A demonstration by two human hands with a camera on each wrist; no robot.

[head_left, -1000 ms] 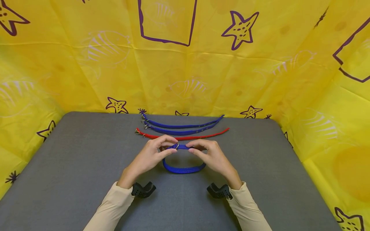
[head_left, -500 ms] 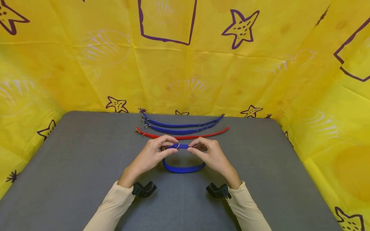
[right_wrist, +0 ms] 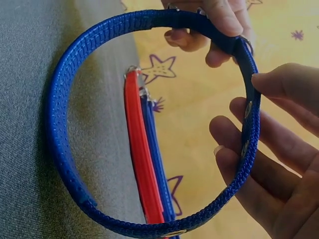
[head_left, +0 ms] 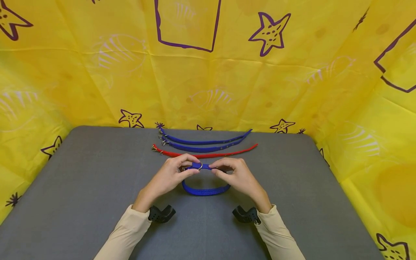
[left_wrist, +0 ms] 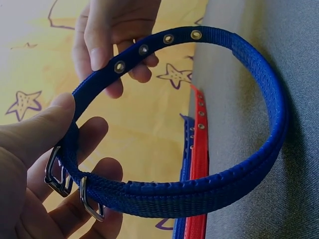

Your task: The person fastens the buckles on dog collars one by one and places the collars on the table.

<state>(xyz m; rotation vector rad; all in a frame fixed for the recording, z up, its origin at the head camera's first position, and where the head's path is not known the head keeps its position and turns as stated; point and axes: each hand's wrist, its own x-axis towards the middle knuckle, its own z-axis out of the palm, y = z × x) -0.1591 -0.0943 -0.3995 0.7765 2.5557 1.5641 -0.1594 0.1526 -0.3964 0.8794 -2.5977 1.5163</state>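
A blue collar is bent into a loop, its ends brought together between both hands just above the table. My left hand pinches the buckle end between thumb and fingers. In the left wrist view a metal buckle and a D-ring hang by its fingers. My right hand pinches the tail of the strap, where several metal eyelets run in a row. Between the two sets of fingertips a thin metal ring circles the strap. The loop's padded lower part faces me.
Behind the hands, a red collar and two blue collars lie stretched side by side on the grey table, buckles to the left. A yellow patterned cloth stands at the back and sides.
Hands stay almost in place. At the left fingertips the blue strap shows wider and flatter than before, and the metal ring sits slightly farther right.
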